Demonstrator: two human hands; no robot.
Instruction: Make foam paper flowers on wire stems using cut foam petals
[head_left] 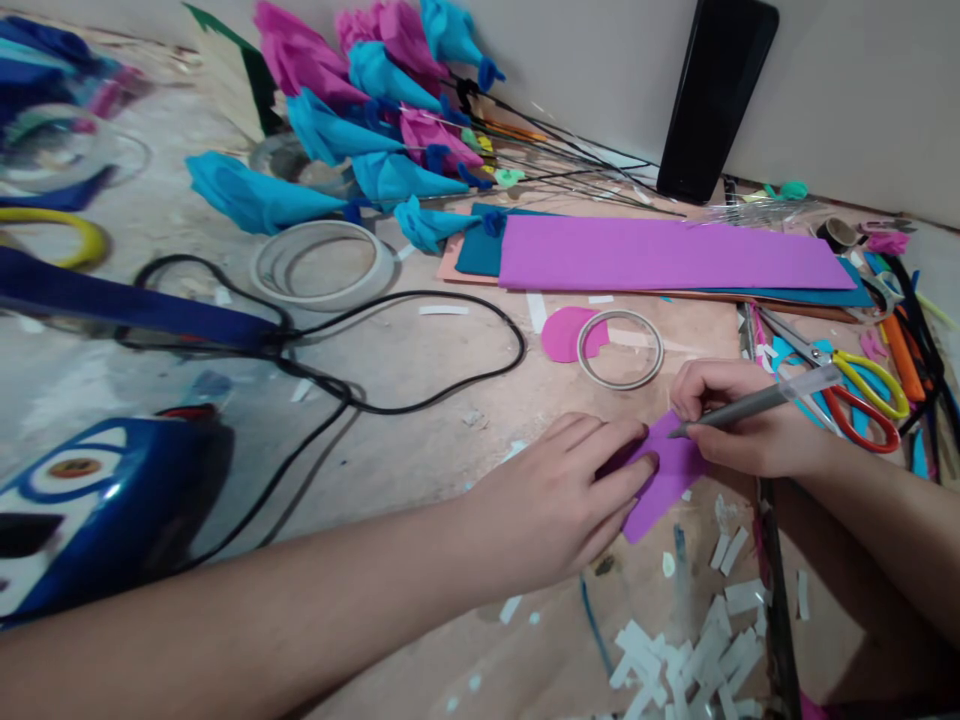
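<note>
My right hand (739,445) is closed around a grey pen (750,403), whose tip rests on a small purple sheet piece (651,512). My left hand (559,490) grips the same piece and steadies it on the table, its fingers bent over the left side. Part of the piece is hidden under both hands. Just beyond them lie a thin pale ring (583,372) and a pink round cutout (556,335), which the ring partly overlaps. Red-and-yellow-handled scissors (817,352) lie beyond my right forearm.
Folded purple sheets (667,252) lie at the back, near blue and pink paper flowers (255,195) on wire stems. A black phone (716,100) leans on the wall. Left are a tape roll (379,265), a black cord (420,293) and a blue device (127,500). White strips (701,655) lie in front.
</note>
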